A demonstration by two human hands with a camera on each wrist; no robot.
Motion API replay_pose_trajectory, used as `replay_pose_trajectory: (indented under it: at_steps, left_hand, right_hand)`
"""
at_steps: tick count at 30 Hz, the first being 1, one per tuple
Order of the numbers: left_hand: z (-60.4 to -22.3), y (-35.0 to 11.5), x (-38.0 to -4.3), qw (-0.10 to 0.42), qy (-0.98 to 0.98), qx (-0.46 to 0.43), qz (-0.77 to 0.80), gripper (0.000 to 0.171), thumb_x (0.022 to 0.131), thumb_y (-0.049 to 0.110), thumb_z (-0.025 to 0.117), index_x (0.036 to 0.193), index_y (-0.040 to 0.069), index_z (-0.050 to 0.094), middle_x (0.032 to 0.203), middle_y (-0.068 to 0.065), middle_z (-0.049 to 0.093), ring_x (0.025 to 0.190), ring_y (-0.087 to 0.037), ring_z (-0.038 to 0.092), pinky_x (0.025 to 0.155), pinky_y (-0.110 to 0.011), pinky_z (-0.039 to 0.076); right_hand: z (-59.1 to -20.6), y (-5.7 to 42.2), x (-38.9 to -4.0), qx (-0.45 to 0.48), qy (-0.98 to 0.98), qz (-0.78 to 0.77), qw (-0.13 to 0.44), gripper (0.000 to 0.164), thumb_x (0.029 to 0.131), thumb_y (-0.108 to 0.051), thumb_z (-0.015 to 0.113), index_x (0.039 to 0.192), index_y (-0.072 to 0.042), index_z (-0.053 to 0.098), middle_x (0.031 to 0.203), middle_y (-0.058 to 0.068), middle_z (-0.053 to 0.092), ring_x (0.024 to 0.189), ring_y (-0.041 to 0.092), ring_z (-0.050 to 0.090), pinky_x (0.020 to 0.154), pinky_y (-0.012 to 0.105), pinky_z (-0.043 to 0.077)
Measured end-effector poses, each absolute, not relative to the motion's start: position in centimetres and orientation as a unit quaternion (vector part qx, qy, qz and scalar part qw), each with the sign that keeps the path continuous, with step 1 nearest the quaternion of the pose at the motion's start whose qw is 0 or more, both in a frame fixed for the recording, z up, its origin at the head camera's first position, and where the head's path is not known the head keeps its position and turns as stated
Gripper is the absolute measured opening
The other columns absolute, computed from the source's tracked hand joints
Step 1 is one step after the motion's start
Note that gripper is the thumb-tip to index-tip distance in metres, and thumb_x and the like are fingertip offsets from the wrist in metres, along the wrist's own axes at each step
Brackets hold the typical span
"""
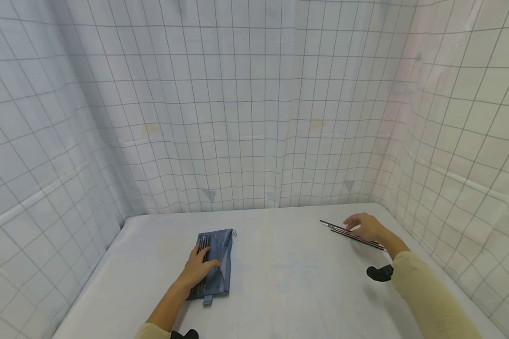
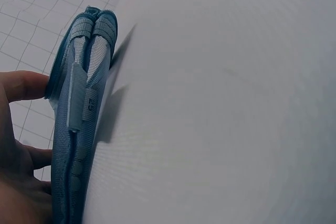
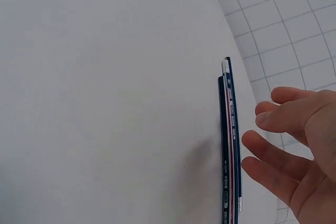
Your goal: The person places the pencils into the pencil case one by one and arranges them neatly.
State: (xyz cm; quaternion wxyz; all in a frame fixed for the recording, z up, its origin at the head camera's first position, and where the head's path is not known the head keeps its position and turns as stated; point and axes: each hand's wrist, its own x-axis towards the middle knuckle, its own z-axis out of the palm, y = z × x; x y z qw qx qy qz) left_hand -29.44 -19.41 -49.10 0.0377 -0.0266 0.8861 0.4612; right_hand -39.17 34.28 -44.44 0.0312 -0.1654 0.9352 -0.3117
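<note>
A blue zippered pencil case (image 1: pixel 214 278) lies flat on the white table at left, with several slim dark sticks showing along its left side. My left hand (image 1: pixel 196 268) rests on top of it, fingers spread; the left wrist view shows the case (image 2: pixel 79 114) edge-on with fingertips against its upper face. Over at right, several dark pencils (image 1: pixel 356 238) lie side by side on the table. My right hand (image 1: pixel 368 228) is just above them, fingers loosely bent. In the right wrist view its fingers (image 3: pixel 278 156) are beside the pencils (image 3: pixel 229 145) and grip nothing.
The white table (image 1: pixel 280 263) stretches between the two hands. White grid-patterned curtains (image 1: pixel 254 117) hang behind the table and along both sides. A black wrist-worn device (image 1: pixel 380 273) sits at my right wrist.
</note>
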Motion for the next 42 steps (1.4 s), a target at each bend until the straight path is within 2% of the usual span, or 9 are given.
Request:
replay_pose_trajectory:
  at_steps: [4, 7, 14, 18, 24, 34, 42]
  left_hand:
    - [-49.2, -19.4, -29.4, 0.038, 0.886, -0.027, 0.462, 0.086, 0.090, 0.034, 0.069, 0.157, -0.007, 0.032, 0.165, -0.034, 0.005, 0.148, -0.060, 0.007, 0.112, -0.076, 0.014]
    - [-49.2, -19.4, -29.4, 0.038, 0.885, -0.025, 0.463, 0.086, 0.090, 0.034, 0.069, 0.157, -0.007, 0.032, 0.165, -0.034, 0.005, 0.148, -0.060, 0.007, 0.112, -0.076, 0.014]
    - [-49.1, -19.6, -29.3, 0.035, 0.888, -0.019, 0.458, 0.086, 0.090, 0.033, 0.068, 0.157, -0.008, 0.031, 0.165, -0.035, 0.005, 0.147, -0.061, 0.007, 0.111, -0.077, 0.014]
    - [-49.1, -19.6, -29.3, 0.033, 0.888, -0.016, 0.459, 0.086, 0.090, 0.033, 0.068, 0.156, -0.009, 0.031, 0.165, -0.035, 0.005, 0.148, -0.061, 0.007, 0.112, -0.076, 0.014]
    - [-49.1, -19.5, -29.2, 0.032, 0.888, -0.014, 0.458, 0.085, 0.090, 0.032, 0.067, 0.156, -0.009, 0.032, 0.165, -0.035, 0.005, 0.148, -0.060, 0.007, 0.112, -0.076, 0.015]
    - [-49.0, -19.4, -29.2, 0.032, 0.889, -0.018, 0.456, 0.085, 0.090, 0.032, 0.068, 0.156, -0.008, 0.033, 0.165, -0.034, 0.006, 0.147, -0.061, 0.008, 0.111, -0.077, 0.016]
    - [-49.0, -19.4, -29.4, 0.038, 0.889, -0.026, 0.456, 0.086, 0.089, 0.033, 0.068, 0.157, -0.007, 0.032, 0.165, -0.034, 0.005, 0.147, -0.061, 0.008, 0.111, -0.076, 0.016]
  right_hand:
    - [-45.0, 34.8, -39.1, -0.175, 0.944, -0.279, 0.017, 0.036, 0.089, 0.006, 0.068, 0.125, 0.008, 0.066, 0.111, 0.015, 0.074, 0.118, 0.046, 0.059, 0.093, 0.059, 0.049]
    - [-45.3, 35.0, -39.1, -0.174, 0.945, -0.276, 0.016, 0.036, 0.088, 0.007, 0.067, 0.124, 0.008, 0.066, 0.111, 0.016, 0.073, 0.118, 0.048, 0.059, 0.094, 0.062, 0.047]
    - [-46.6, 35.4, -39.4, -0.159, 0.947, -0.280, 0.011, 0.031, 0.085, 0.008, 0.065, 0.116, 0.006, 0.070, 0.106, 0.015, 0.074, 0.106, 0.040, 0.067, 0.086, 0.052, 0.054]
    - [-47.1, 35.4, -39.6, -0.168, 0.950, -0.262, 0.001, 0.030, 0.083, 0.009, 0.064, 0.111, 0.005, 0.071, 0.102, 0.013, 0.074, 0.100, 0.036, 0.068, 0.083, 0.050, 0.054]
    - [-47.6, 35.2, -39.8, -0.155, 0.960, -0.234, -0.006, 0.029, 0.083, 0.010, 0.062, 0.109, 0.003, 0.073, 0.101, 0.011, 0.073, 0.099, 0.036, 0.066, 0.087, 0.055, 0.052]
    - [-48.6, 34.9, -39.7, -0.145, 0.960, -0.238, -0.020, 0.028, 0.084, 0.009, 0.063, 0.107, 0.001, 0.077, 0.105, 0.015, 0.072, 0.095, 0.032, 0.065, 0.085, 0.052, 0.053]
    - [-48.9, 34.9, -39.5, -0.137, 0.961, -0.239, -0.028, 0.027, 0.085, 0.008, 0.063, 0.106, -0.001, 0.078, 0.102, 0.012, 0.072, 0.094, 0.031, 0.065, 0.085, 0.054, 0.052]
